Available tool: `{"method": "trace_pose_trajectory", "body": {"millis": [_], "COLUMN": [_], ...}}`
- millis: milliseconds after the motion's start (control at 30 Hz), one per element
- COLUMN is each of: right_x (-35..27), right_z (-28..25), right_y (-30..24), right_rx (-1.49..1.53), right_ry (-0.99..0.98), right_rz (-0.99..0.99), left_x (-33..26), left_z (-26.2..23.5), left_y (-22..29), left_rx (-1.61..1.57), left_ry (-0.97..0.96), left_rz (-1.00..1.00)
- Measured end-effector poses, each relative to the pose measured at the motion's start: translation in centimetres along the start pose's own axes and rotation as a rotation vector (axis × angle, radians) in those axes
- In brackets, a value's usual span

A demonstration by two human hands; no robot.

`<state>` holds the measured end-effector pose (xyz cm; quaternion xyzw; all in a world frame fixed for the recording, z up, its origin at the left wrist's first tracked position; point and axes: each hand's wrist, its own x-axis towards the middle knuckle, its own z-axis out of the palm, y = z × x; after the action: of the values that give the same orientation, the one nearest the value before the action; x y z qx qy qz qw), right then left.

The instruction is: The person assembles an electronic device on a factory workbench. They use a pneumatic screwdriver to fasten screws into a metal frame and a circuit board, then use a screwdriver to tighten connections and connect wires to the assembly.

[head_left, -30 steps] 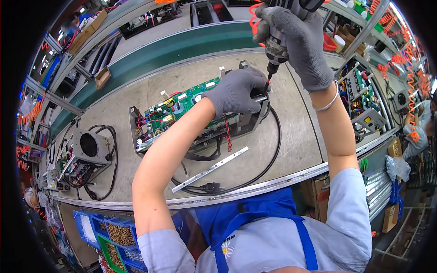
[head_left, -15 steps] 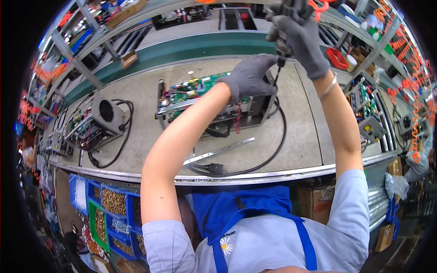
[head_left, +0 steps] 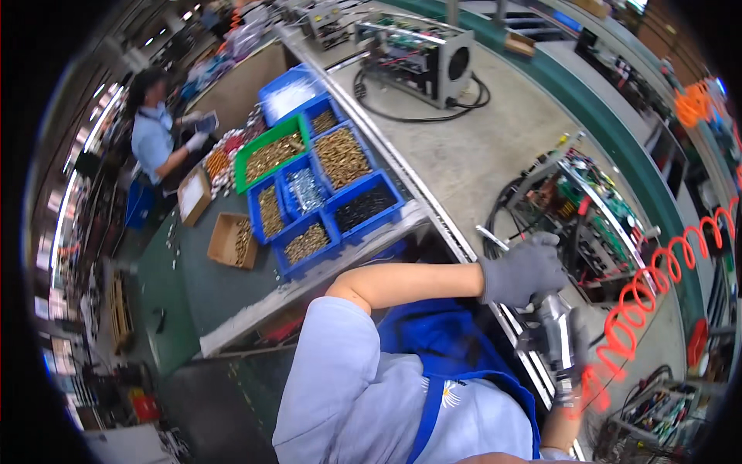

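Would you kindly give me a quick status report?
Left hand gloved, by the open unit. Right hand gripping powered screwdriver. Orange coiled hose alongside.

Both hands, the left hand [head_left: 524,271] and right hand [head_left: 576,340], are wearing grey gloves; the power screwdriver [head_left: 553,334] is showing silver, its coiled hose [head_left: 657,286] glowing orange-red, the circuit board [head_left: 610,203] showing green, bins [head_left: 363,205] showing blue beside one green bin [head_left: 270,155], the tabletop [head_left: 479,147] looking beige
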<state>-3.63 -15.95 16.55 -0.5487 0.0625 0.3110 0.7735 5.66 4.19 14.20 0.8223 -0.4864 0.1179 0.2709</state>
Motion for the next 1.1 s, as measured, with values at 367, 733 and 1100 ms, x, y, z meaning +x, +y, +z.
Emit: {"method": "trace_pose_trajectory", "body": {"millis": [367,733,1100], "right_x": [0.2,-4.4,-9.3], "right_z": [0.8,2.6,-2.4], "right_y": [4.2,1.1,3.9], "right_rx": [0.046,0.086,0.203], "right_ry": [0.069,0.313,0.617], "right_rz": [0.016,-0.325,-0.339], "left_x": [-23.4,-36.8,-41.4], "left_z": [-16.5,-16.6,-19.2], "left_y": [-10.5,-17.2,-18.6], "left_rx": [0.606,0.631,0.06], "left_ry": [0.192,-0.07,0.43], "left_rz": [-1.48,-1.013,-1.433]}}
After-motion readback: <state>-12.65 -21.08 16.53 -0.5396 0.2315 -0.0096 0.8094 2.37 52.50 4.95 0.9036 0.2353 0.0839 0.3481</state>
